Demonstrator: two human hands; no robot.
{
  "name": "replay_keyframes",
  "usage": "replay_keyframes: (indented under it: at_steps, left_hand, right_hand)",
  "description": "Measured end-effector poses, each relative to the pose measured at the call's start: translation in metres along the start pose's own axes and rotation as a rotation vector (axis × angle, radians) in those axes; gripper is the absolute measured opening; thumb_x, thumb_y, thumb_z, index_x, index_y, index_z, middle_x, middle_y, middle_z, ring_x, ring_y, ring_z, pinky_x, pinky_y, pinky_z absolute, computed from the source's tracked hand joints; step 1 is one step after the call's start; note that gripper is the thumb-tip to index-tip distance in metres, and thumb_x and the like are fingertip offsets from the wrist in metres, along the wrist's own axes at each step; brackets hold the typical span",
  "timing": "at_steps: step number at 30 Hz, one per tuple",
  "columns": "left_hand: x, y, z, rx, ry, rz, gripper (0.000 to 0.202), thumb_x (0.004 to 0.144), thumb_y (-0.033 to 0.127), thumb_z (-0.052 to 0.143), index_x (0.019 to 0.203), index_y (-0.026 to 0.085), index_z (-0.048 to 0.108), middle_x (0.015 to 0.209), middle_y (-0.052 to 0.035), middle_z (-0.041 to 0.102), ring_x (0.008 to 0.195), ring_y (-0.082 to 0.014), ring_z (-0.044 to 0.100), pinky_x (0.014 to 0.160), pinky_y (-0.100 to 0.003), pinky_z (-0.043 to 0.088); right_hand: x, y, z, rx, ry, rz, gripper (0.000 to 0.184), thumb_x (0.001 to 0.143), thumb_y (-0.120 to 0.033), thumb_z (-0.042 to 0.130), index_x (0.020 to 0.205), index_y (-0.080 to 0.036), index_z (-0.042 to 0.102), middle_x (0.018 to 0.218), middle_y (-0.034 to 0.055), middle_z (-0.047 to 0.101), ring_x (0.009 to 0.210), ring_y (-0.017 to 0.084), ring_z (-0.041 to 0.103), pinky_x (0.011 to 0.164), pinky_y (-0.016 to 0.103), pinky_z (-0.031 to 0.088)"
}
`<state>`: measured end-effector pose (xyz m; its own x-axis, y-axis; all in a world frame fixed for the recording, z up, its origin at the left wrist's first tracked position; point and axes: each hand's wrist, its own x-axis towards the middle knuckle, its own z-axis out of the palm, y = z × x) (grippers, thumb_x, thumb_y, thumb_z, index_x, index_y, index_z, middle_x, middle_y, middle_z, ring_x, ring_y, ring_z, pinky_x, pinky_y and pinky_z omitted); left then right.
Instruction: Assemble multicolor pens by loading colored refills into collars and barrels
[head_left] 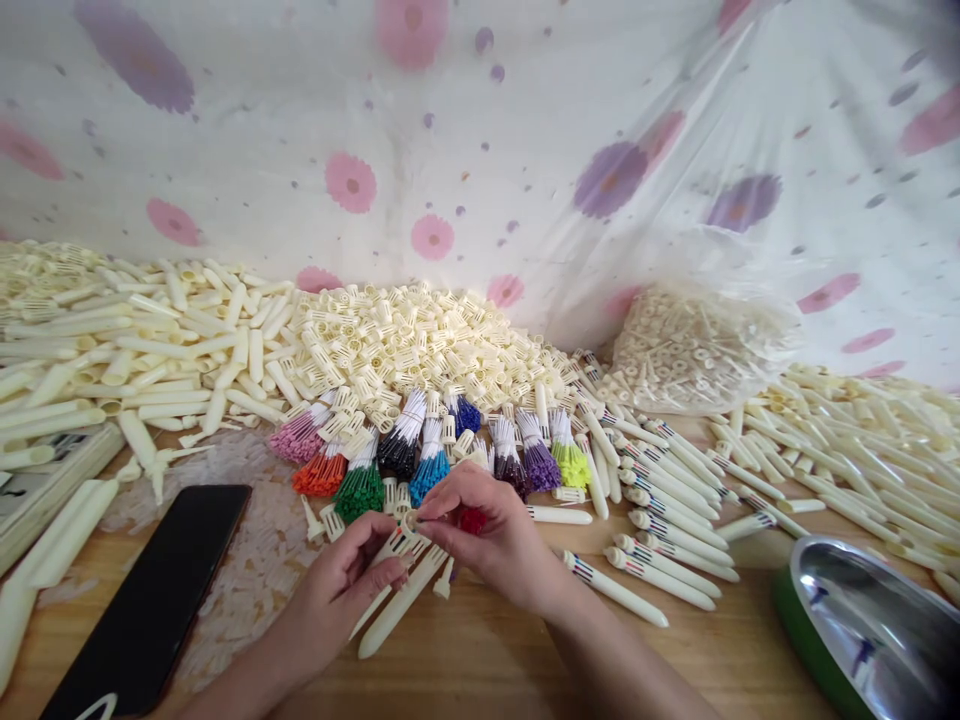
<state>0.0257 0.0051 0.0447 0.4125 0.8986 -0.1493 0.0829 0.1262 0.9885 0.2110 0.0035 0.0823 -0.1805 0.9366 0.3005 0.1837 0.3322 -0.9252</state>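
Note:
Between thumb and fingers, my left hand [341,580] grips a cream slotted pen part [405,545] that shows a few coloured bits in its slots. My right hand [487,530] has its fingertips pinched at the upper end of that part; whatever they hold is too small and hidden to name. Just below the hands, a cream pen barrel [401,605] lies slanted on the wood, a small cream plug [444,580] beside it. Behind the hands stand bundles of coloured refills, among them green [360,490], blue [430,465] and purple [538,465]. A red bundle is partly covered by my right hand.
Slotted cream parts [420,340] are heaped at the back, with barrels [172,340] to the left. Multicolour pens [667,500] lie in rows at right, near a green metal-lined bowl [817,600]. A clear bag [690,345] holds small parts. A black phone [157,590] lies left.

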Motion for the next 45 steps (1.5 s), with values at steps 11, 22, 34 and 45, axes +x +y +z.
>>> replay_keyframes:
  at_steps: [11, 22, 34, 45]
  left_hand:
    - [-0.001, -0.014, -0.008, 0.179, 0.001, 0.151, 0.011, 0.084, 0.029, 0.058, 0.094, 0.027, 0.063, 0.083, -0.0003, 0.067, 0.082, -0.0195, 0.063, 0.073, -0.024, 0.049]
    - [-0.007, -0.018, -0.007, 0.213, 0.061, 0.235, 0.016, 0.082, 0.022, 0.060, 0.096, 0.029, 0.064, 0.093, -0.0012, 0.068, 0.092, -0.0194, 0.063, 0.082, -0.024, 0.049]
    - [-0.002, -0.012, -0.002, 0.279, -0.028, 0.053, 0.010, 0.079, 0.026, 0.060, 0.089, 0.023, 0.063, 0.085, -0.0007, 0.067, 0.084, -0.0196, 0.061, 0.073, -0.026, 0.050]
    - [0.000, -0.006, -0.003, 0.263, -0.066, -0.030, 0.011, 0.078, 0.029, 0.060, 0.087, 0.022, 0.061, 0.079, 0.0012, 0.064, 0.076, -0.0184, 0.059, 0.066, -0.024, 0.046]
  right_hand:
    - [0.004, -0.002, 0.005, 0.294, -0.041, 0.287, 0.023, 0.071, -0.043, 0.073, 0.069, -0.020, 0.070, 0.081, 0.0012, 0.054, 0.077, 0.013, 0.055, 0.075, 0.027, 0.047]
    - [-0.004, -0.013, -0.001, -0.079, -0.106, 0.104, 0.009, 0.080, -0.018, 0.065, 0.077, -0.021, 0.073, 0.084, 0.0023, 0.056, 0.078, 0.014, 0.055, 0.071, 0.025, 0.046]
    - [0.004, -0.005, -0.013, -0.255, -0.339, 0.263, 0.009, 0.078, -0.015, 0.065, 0.070, -0.014, 0.069, 0.069, -0.0012, 0.053, 0.063, 0.010, 0.051, 0.058, 0.021, 0.038]
    - [0.003, -0.002, -0.028, -0.117, -0.552, 0.331, 0.017, 0.081, -0.019, 0.056, 0.089, -0.013, 0.070, 0.075, 0.0000, 0.059, 0.066, 0.010, 0.051, 0.060, 0.021, 0.039]
